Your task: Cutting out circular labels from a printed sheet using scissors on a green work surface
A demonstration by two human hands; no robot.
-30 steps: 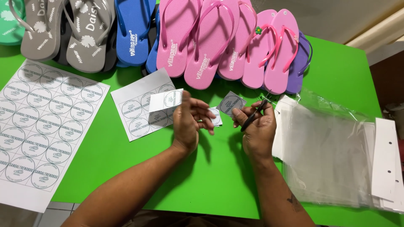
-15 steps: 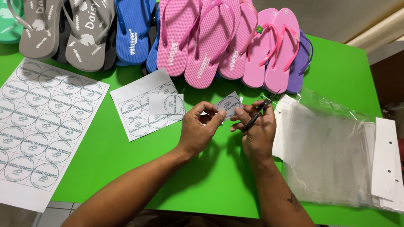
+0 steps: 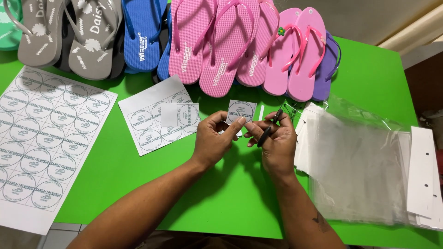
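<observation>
Scissors with black handles [image 3: 269, 129] sit gripped in our right hand [image 3: 275, 140], our left hand [image 3: 216, 140] pinches a small cut square paper label [image 3: 241, 110] over the green table [image 3: 115, 170], one cut label [image 3: 180, 114] lies on the partly cut sheet [image 3: 152, 121], and the big white sheet of round printed labels [image 3: 44, 138] remains uncut.

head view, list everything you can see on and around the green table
table: one, green, under everything
flip-flops: a row, grey, blue, pink, purple, one green at the left edge, far side
large label sheet: one, white with round labels, left
small label sheet: one, white, partly cut, centre-left
cut label square: one, white, beyond the hands
clear bags: a stack, transparent with white header cards, right
scissors: one pair, black, in the right hand
left hand: fingers pinching a paper piece
right hand: holding scissors
</observation>
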